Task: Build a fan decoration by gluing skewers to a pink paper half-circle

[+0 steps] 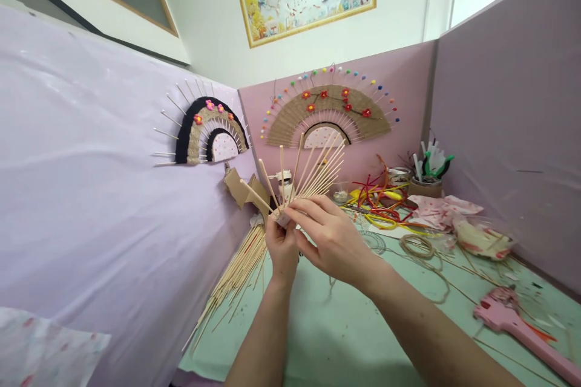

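A fan-shaped frame of thin wooden sticks (318,176) spreads upward from a small base piece (282,217), held over the table. My left hand (280,248) grips this frame from below at its left end, fingers closed around the base. My right hand (324,233) lies across the base from the right, its fingertips pressed near the sticks' lower ends. The right fingers cover most of the base, so what they pinch there is partly hidden. On the left the sticks stand wider apart; on the right they are close together.
Loose sticks (240,269) lie in a bundle at left. Two finished fans hang behind, a smaller one (195,133) and a larger one (290,118). Coloured pipe cleaners (376,205), twine (417,246), a pot of tools (426,187) and a pink glue gun (512,317) occupy the right side.
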A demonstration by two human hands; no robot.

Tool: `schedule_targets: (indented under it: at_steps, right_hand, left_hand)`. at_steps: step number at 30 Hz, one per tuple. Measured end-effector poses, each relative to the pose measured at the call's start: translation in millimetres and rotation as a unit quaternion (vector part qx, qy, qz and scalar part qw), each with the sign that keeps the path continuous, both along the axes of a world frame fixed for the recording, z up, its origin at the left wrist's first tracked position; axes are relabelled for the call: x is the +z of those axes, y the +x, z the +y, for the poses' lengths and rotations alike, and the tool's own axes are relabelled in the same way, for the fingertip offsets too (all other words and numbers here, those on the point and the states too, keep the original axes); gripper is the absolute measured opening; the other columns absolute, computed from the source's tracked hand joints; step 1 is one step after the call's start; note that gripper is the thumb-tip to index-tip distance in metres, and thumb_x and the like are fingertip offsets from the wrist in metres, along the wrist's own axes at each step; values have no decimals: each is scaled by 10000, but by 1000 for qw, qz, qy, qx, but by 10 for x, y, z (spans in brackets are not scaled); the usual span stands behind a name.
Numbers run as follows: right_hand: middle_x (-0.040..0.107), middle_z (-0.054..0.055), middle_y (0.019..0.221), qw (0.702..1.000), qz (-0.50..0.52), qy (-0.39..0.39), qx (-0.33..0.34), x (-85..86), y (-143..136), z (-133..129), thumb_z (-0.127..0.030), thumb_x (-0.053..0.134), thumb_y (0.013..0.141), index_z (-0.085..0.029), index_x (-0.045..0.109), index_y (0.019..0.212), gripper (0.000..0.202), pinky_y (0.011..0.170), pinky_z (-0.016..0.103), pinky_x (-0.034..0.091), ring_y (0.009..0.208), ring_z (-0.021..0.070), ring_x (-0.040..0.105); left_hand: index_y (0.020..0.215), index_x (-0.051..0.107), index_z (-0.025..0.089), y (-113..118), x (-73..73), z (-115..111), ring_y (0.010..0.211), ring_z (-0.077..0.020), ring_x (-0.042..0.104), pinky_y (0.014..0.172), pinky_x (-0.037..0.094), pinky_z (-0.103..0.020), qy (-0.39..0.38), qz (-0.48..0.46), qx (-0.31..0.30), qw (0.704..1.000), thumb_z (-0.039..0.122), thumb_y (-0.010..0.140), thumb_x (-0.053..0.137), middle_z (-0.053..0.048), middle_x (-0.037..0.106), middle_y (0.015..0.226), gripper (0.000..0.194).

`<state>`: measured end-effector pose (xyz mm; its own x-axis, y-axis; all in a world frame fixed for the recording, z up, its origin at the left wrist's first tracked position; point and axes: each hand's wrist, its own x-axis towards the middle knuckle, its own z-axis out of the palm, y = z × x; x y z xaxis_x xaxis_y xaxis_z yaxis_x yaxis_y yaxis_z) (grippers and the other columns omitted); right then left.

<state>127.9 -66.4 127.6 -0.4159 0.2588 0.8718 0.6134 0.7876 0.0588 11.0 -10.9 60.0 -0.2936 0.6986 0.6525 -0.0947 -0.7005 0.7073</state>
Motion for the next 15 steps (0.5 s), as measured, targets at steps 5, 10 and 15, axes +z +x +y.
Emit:
schedule_targets:
  at_steps: [5,10,15]
  right_hand:
    - [650,109,1175,1000,0,-4,-6,-54,-46,65,-145,481,900,-112,611,1203,331,986,418,472,1090,252,515]
    - [668,106,1147,1000,-1,11,-19,-64,-84,67,-117,454,908,-126,633,1160,309,979,423,482,1070,256,529]
    - [683,108,1111,999,-17,-11,-39,-85,-111,66,-113,461,904,-131,655,1104,279,952,437,486,1042,270,563]
  left_hand:
    - [963,619,207,-13,15,-30,911,-180,628,840,499,-325,9,23,35,999,313,860,609,-39,663,953,148]
    - [938,614,207,-27,5,-28,892,-176,599,826,479,-319,16,42,77,996,296,851,625,-39,646,946,125]
    - [835,597,194,-7,29,-26,829,-173,566,796,464,-323,42,34,62,997,345,864,613,-43,618,871,155]
